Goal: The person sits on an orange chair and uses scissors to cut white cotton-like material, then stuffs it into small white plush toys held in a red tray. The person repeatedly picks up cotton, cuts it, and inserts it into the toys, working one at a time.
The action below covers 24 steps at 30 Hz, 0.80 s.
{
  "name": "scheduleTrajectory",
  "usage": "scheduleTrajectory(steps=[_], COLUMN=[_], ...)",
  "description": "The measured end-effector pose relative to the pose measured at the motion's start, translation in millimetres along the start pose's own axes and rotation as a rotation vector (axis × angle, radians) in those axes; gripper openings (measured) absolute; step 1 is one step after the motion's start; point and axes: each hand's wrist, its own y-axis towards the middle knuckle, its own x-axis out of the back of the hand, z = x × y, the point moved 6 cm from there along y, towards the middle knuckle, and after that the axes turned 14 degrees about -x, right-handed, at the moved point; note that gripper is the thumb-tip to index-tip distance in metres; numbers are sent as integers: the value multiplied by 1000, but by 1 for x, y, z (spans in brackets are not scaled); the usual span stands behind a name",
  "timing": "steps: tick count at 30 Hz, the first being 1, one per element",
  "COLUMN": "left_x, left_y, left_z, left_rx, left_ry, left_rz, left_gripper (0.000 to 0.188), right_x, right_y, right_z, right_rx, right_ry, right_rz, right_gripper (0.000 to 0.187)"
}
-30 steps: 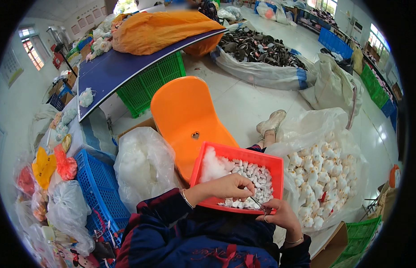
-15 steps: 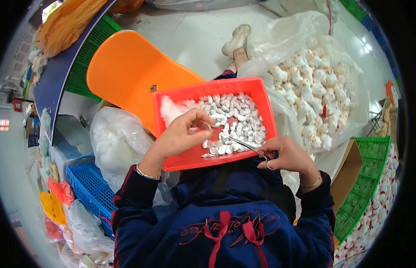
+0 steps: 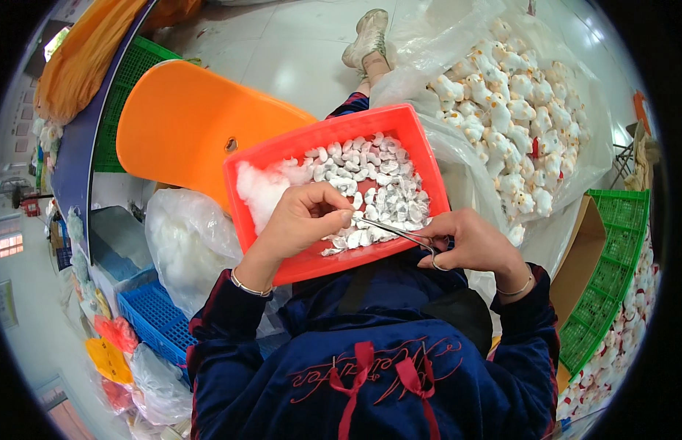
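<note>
My right hand (image 3: 469, 238) grips the finger loops of slender metal forceps (image 3: 396, 230), which point left over a red tray (image 3: 322, 273). The tips of the forceps meet a small white piece (image 3: 358, 215) at the fingertips of my left hand (image 3: 309, 216). Thumb and forefinger of that hand pinch the piece, which is partly hidden. Under both hands, the tray on my lap holds many small white and greyish curved pieces (image 3: 388, 172). A tuft of white stuffing (image 3: 260, 191) fills the tray's left side.
An orange chair (image 3: 187, 121) stands beyond the tray. To the right lies a clear bag with many small white stuffed figures (image 3: 502, 132), near a green crate (image 3: 608, 257). On the left are a plastic bag of stuffing (image 3: 187, 235) and a blue basket (image 3: 154, 312).
My left thumb and forefinger have closed together at the forceps' tips, where they were apart before. The whole view has shifted slightly, with the tray appearing further left.
</note>
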Motion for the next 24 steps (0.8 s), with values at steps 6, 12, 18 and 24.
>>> scheduleTrajectory(steps=[6,12,18,24], left_x=[-26,-17,1,-22], left_y=[7,5,0,-2], left_z=[-5,10,8,6], left_rx=[151,182,98,221], left_ry=[-92,87,239,66], left_rz=[86,138,136,55], left_gripper=[6,3,8,12], right_x=[2,-1,-2,1], right_y=[0,-5,-9,-10], right_z=[-4,-3,-3,3], right_rx=[-1,-77,-39,44], right_ry=[-123,-152,-224,-344], right_rz=[-51,-38,-63,-153], right_gripper=[31,30,28,28])
